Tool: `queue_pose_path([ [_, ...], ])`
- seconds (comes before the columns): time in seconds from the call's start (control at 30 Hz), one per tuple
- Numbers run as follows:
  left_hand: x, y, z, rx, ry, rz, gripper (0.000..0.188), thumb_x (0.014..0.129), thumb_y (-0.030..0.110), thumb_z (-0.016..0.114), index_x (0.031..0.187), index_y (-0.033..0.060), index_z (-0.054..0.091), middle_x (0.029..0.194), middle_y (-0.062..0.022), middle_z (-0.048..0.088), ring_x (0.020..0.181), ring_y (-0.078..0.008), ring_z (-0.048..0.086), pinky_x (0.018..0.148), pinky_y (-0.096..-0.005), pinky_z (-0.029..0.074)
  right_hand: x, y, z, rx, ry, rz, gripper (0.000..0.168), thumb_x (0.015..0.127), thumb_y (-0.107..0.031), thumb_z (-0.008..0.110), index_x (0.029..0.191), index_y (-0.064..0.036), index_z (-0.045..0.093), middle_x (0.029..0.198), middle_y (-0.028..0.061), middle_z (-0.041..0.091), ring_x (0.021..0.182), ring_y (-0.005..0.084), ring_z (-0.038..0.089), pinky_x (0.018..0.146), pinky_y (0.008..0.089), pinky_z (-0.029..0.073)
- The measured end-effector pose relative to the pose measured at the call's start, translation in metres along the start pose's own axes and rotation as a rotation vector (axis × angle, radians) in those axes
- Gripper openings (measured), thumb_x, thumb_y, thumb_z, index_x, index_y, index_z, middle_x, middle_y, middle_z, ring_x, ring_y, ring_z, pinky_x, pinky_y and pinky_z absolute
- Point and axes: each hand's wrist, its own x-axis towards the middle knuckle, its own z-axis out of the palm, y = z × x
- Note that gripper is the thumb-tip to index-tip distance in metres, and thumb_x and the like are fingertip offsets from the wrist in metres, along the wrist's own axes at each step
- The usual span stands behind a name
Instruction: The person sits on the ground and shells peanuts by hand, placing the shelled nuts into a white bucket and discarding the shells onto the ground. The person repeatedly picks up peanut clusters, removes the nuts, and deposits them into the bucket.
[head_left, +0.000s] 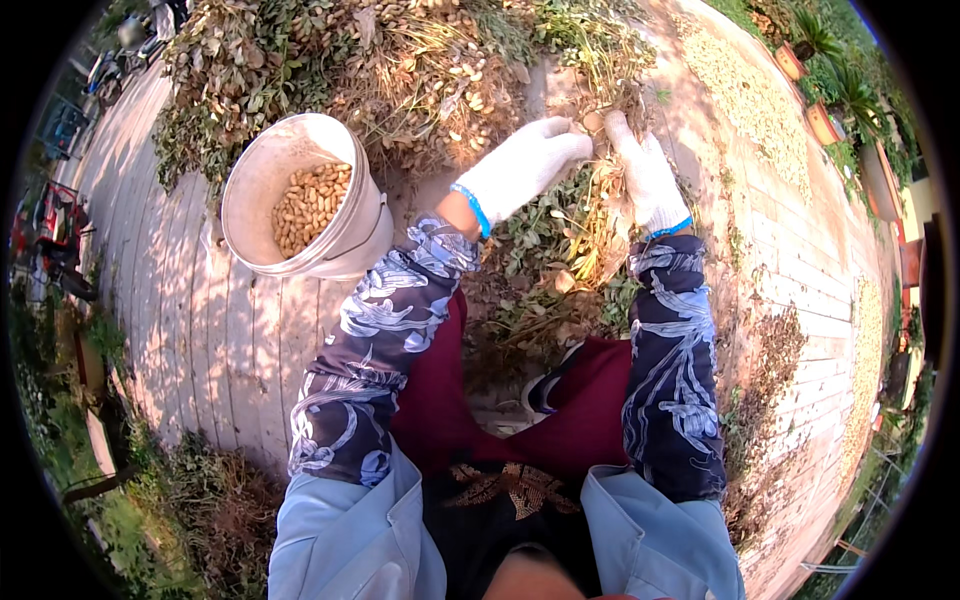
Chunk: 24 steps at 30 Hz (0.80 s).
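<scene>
My left hand (529, 165), in a white knit glove with blue cuff trim, reaches in from the left with its fingers curled near the roots of a peanut plant. Whether a pod is pinched in those fingers is hard to make out. My right hand (649, 176), gloved alike, grips the bunch of peanut plants (606, 217), whose yellowed stems and leaves hang below it. A peanut pod (592, 121) shows between the two hands. To the left, a white plastic bucket (367, 232) stands tilted toward me, partly filled with peanuts in the shell (311, 206).
A large heap of uprooted peanut plants (247, 82) lies ahead. More stripped-looking vines (517, 315) lie between my legs. Peanuts (742, 90) are spread over the paved ground at right. Dry debris (772, 352) lies nearer. A red vehicle (56, 232) stands far left.
</scene>
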Motion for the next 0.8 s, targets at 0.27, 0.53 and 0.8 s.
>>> queue_pose_path([
  [0.27,-0.032,-0.008,-0.011,-0.179,-0.055,-0.017,0.024,0.101,0.027,0.053,0.09,0.0074,0.06,0.07,0.0059,0.042,0.062,-0.0057,0.04,0.058,-0.0227,0.033,0.001,0.014,0.024,-0.506,-0.04,-0.491,0.067,0.098,-0.041,0.065,0.151,-0.004,0.048,0.144,0.0263,0.058,0.135,0.0338,0.056,0.109,0.0376,0.044],
  [0.53,-0.098,0.041,-0.064,-0.151,0.132,0.0,0.03,0.101,0.03,0.046,0.08,0.0091,0.052,0.069,0.005,0.039,0.061,-0.0064,0.034,0.056,-0.0252,0.026,0.02,0.007,-0.011,-0.794,0.405,-0.254,0.09,0.095,-0.066,0.059,0.143,0.01,0.05,0.126,0.0332,0.065,0.12,0.0416,0.064,0.102,0.0456,0.048],
  [0.8,-0.095,0.007,-0.126,1.04,0.608,0.091,0.04,0.094,0.033,0.063,0.125,0.0086,0.064,0.118,-0.0204,0.064,0.108,-0.0378,0.065,0.097,-0.0458,0.051,0.028,0.024,-0.014,0.4,-0.208,-0.304,0.066,0.102,-0.029,0.066,0.154,0.002,0.04,0.158,0.0097,0.045,0.146,0.0192,0.04,0.124,0.0342,0.025],
])
